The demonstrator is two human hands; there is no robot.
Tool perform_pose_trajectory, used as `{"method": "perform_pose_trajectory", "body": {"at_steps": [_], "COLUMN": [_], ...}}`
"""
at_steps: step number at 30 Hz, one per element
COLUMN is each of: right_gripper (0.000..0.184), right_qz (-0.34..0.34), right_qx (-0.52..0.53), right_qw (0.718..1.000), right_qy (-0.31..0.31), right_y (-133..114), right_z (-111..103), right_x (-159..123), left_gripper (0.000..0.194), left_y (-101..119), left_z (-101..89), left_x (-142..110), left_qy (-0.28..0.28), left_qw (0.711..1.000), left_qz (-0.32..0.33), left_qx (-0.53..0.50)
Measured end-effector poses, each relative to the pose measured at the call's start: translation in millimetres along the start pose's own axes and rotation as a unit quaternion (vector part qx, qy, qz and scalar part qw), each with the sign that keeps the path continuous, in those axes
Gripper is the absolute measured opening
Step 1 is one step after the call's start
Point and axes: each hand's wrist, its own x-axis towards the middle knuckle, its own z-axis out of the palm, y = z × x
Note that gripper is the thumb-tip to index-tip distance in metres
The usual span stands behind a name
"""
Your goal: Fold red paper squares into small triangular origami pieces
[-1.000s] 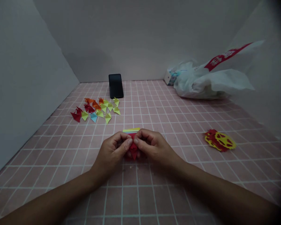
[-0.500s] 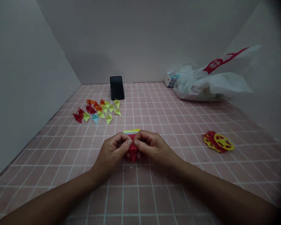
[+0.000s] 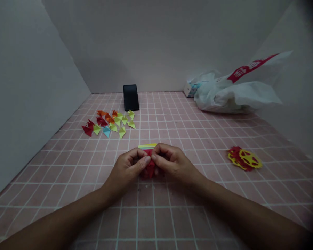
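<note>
My left hand [image 3: 126, 168] and my right hand [image 3: 172, 163] meet just above the pink tiled surface [image 3: 156, 215]. Both pinch one small piece of red folded paper [image 3: 149, 169], thumbs and forefingers pressed together on its top. Its pointed lower part shows below my fingers. Right behind my hands lies a small stack of coloured paper sheets [image 3: 146, 146], yellow on top. A scatter of folded paper triangles [image 3: 109, 123] in red, orange, yellow-green and blue lies to the far left.
A black phone [image 3: 130, 97] leans against the back wall. A white plastic bag [image 3: 232, 92] with red print and a small box [image 3: 190, 89] sit at the back right. A red and yellow paper cut-out [image 3: 244, 158] lies on the right. Grey walls close in three sides.
My fingers have shifted slightly on the red paper, pressing it more closed; its point looks shorter. The view has moved a little.
</note>
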Motion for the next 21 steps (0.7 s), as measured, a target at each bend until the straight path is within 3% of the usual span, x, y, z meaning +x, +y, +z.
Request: {"method": "perform_pose_trajectory", "body": {"at_steps": [13,17,21], "right_gripper": [0.018,0.018,0.018], "right_qz": [0.034,0.039,0.039], "right_qx": [0.033,0.015,0.029], "right_qw": [0.999,0.999,0.999], "right_qy": [-0.014,0.020,0.025], "right_y": [-8.1,-6.7,-5.3], "right_z": [2.8,3.0,4.2], "right_x": [-2.7,-1.1,-0.7], "left_gripper": [0.026,0.023,0.022], "left_y": [-3.6,-4.0,-4.6], "left_z": [0.5,0.3,0.3], "left_x": [-1.0,0.0,1.3], "left_qy": [0.015,-0.010,0.002], "left_qw": [0.999,1.000,1.000], "left_qz": [0.043,0.022,0.008], "left_qx": [0.021,-0.012,-0.027]}}
